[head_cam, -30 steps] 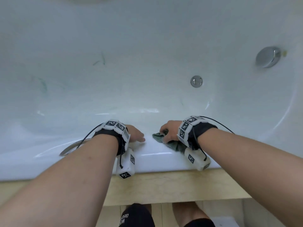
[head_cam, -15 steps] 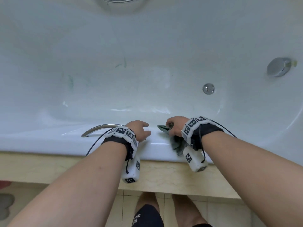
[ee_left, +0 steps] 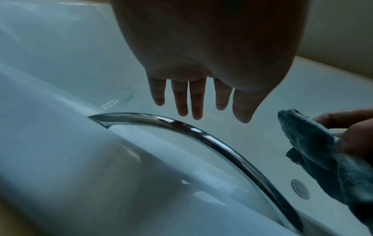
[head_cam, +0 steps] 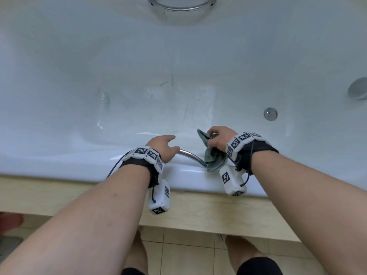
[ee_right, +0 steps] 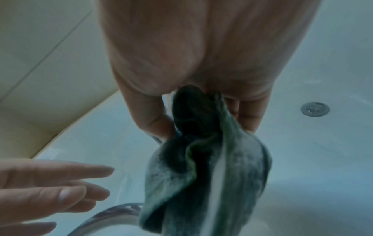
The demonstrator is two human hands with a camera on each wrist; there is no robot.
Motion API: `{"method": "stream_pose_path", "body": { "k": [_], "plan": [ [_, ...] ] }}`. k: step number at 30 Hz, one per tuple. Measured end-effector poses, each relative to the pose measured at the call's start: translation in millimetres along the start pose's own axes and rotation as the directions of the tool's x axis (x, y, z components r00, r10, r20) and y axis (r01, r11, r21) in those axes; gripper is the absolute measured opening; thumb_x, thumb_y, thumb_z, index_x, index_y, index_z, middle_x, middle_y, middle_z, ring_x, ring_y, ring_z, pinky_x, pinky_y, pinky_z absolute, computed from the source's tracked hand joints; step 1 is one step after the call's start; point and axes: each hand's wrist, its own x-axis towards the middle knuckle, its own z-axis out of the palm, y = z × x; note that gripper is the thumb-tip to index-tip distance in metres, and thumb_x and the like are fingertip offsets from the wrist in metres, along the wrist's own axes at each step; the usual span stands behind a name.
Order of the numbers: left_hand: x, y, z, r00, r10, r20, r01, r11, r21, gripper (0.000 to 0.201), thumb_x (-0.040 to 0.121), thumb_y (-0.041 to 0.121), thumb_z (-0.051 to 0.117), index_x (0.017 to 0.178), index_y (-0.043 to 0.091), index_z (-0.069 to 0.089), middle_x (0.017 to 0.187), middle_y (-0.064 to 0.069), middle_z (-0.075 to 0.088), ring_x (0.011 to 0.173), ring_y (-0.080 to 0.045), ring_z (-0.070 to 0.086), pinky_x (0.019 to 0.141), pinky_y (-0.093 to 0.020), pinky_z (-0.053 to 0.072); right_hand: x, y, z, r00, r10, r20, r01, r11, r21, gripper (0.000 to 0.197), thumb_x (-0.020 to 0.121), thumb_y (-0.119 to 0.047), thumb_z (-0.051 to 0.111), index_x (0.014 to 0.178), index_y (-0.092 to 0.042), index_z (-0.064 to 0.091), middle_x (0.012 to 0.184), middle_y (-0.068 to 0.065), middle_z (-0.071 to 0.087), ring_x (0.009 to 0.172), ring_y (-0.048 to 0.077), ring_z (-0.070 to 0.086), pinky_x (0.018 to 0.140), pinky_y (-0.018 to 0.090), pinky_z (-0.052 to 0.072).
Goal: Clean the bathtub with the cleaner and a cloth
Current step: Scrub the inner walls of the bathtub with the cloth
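The white bathtub [head_cam: 178,171] fills the head view, with green streaks [head_cam: 106,99] on its floor. My right hand [head_cam: 219,136] hovers over the near rim and grips a crumpled grey-green cloth [head_cam: 212,160], which hangs down from the fingers [ee_right: 149,118]. The cloth [ee_right: 201,159] dangles just above the right end of a chrome grab handle [head_cam: 191,155]. My left hand [head_cam: 163,144] floats over that handle [ee_left: 201,135] with straight fingers [ee_left: 196,99], touching nothing. No cleaner bottle is in view.
A round drain [head_cam: 270,114] lies in the tub floor to the right, and a chrome overflow knob [head_cam: 358,88] sits on the right end wall. A second grab handle [head_cam: 181,6] is on the far wall. A beige stone ledge [head_cam: 198,213] runs below the rim.
Both hands have lifted off the near rim and shifted left, now over the chrome handle. The cloth has come up off the rim and hangs from my right hand.
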Motion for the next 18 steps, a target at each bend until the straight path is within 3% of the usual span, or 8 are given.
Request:
{"method": "stream_pose_path", "body": {
  "k": [7,11,14,18],
  "plan": [
    [29.2,-104.9,-79.1,0.995,0.089,-0.045,-0.091,0.995,-0.037,0.054,0.096,0.036,0.053,0.146,0.022,0.039,0.148,-0.001,0.043,0.136,-0.021,0.040,0.108,-0.030,0.030,37.0,-99.2,38.2,0.984,0.057,-0.167,-0.040,0.994,0.102,0.025,0.075,-0.013,0.067,0.097,-0.023,0.062,0.097,0.008,0.066,0.076,0.022,0.058,0.067,0.026,0.048],
    [40.5,-183.3,-129.9,0.995,0.081,-0.062,-0.085,0.995,-0.056,0.053,0.096,0.037,0.053,0.146,0.022,0.041,0.146,-0.002,0.046,0.133,-0.022,0.042,0.107,-0.031,0.033,57.5,-165.1,80.1,0.964,0.092,-0.250,-0.035,0.974,0.222,0.027,0.075,-0.010,0.067,0.102,-0.014,0.065,0.087,0.007,0.064,0.067,0.017,0.055,0.055,0.020,0.042],
    [52.1,-232.3,-156.2,0.996,0.051,-0.072,-0.055,0.997,-0.050,0.054,0.096,0.038,0.053,0.146,0.024,0.040,0.146,0.000,0.045,0.134,-0.021,0.042,0.107,-0.032,0.034,75.3,-204.4,111.0,0.952,0.109,-0.285,-0.008,0.942,0.334,0.022,0.076,-0.007,0.065,0.098,-0.013,0.064,0.083,0.008,0.061,0.066,0.019,0.054,0.057,0.022,0.041],
    [76.5,-258.3,-170.6,0.997,0.055,-0.054,-0.059,0.996,-0.060,0.055,0.096,0.039,0.053,0.146,0.023,0.039,0.147,-0.001,0.044,0.134,-0.022,0.042,0.108,-0.033,0.034,94.7,-227.8,132.4,0.948,0.124,-0.293,0.005,0.914,0.405,0.017,0.079,-0.008,0.063,0.092,-0.018,0.060,0.083,0.008,0.060,0.069,0.021,0.053,0.056,0.022,0.041]
  ]
}}
